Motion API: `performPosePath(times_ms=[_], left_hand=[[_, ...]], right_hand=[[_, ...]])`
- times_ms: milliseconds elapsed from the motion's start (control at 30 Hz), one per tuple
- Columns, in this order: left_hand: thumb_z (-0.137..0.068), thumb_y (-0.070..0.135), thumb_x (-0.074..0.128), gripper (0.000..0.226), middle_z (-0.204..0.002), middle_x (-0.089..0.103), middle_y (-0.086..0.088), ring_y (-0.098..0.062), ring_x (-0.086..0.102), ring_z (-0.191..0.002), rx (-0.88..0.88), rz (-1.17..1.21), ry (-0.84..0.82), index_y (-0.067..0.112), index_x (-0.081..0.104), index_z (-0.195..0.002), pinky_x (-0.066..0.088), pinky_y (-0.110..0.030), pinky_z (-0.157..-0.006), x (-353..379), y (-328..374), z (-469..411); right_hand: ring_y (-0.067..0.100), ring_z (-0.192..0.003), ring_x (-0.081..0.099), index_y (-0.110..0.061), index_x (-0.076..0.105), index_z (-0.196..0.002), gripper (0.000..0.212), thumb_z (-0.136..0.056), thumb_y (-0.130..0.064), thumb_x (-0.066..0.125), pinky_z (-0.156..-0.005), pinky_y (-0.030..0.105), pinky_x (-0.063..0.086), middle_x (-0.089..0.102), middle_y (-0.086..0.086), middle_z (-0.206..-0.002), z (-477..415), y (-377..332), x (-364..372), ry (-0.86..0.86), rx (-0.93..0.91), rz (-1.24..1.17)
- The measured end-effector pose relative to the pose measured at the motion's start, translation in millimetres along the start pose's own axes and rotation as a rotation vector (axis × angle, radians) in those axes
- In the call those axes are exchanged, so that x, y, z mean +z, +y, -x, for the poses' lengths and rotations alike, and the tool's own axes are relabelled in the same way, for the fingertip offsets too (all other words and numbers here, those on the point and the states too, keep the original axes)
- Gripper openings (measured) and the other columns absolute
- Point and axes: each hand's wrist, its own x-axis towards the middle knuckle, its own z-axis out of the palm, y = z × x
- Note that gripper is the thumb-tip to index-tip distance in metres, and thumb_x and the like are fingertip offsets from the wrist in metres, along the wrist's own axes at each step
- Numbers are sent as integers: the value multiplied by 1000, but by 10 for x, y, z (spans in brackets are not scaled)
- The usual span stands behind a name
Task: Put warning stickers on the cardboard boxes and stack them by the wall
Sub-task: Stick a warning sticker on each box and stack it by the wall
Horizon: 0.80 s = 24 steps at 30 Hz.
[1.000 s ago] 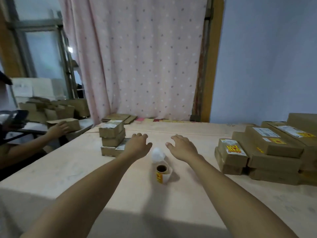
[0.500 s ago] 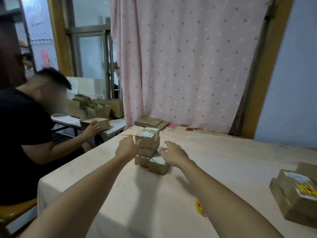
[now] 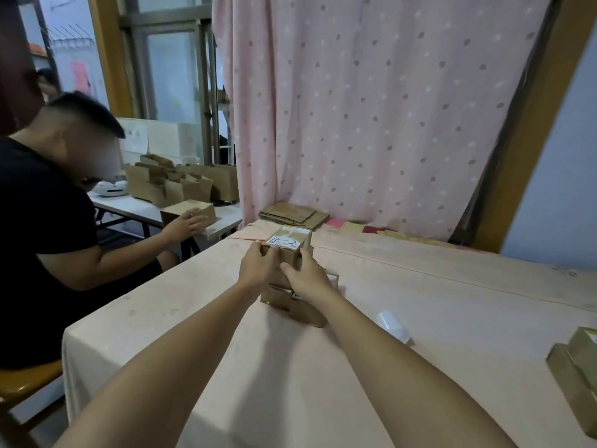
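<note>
A small stack of cardboard boxes (image 3: pixel 300 312) stands on the peach-covered table (image 3: pixel 420 305). The top box (image 3: pixel 288 240) carries a white shipping label. My left hand (image 3: pixel 258 266) grips that top box at its near left side. My right hand (image 3: pixel 307 274) grips it at the near right side, fingers curled around its edge. Both hands hide the middle of the stack. A white sticker roll (image 3: pixel 392 324) lies on the table to the right of my right forearm. Stacked boxes (image 3: pixel 578 367) with a yellow warning sticker sit at the right edge.
Another person in a black shirt (image 3: pixel 38 240) sits at the left, a hand on a cardboard box (image 3: pixel 190 211) on a white side table. Flat cardboard (image 3: pixel 290 213) lies by the pink curtain (image 3: pixel 371 108). A wooden chair (image 3: pixel 22 383) stands at the table's left corner.
My view swung left toward the small stack. Both hands reached forward from above the table and closed on the top box of that stack.
</note>
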Motion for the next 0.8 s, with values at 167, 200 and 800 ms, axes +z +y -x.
performPosePath(times_ms=[167,200,800], left_hand=[[-100,40,51,28,-99,67,3,-18,62,-96,60,57,103,16,64,-105,45,-33,-77,57,12,90],[-100,43,51,30,-98,67,3,-17,62,-95,60,84,111,17,65,-105,46,-33,-77,71,51,122],[-88,40,64,22,-97,71,0,-19,66,-97,-3,380,-285,19,65,-93,54,-42,-90,1619,866,1753]], right_hand=[[24,-136,49,-24,33,-155,68,-95,-44,59,-108,40,43,48,1,-151,48,43,-26,81,-85,-28],[22,-135,49,-23,36,-154,67,-95,-44,60,-110,40,42,49,0,-149,59,38,-61,113,-97,-56],[14,-103,58,-18,60,-114,22,-102,-36,58,-86,27,43,65,-6,-112,1504,1099,-1902,675,61,-238]])
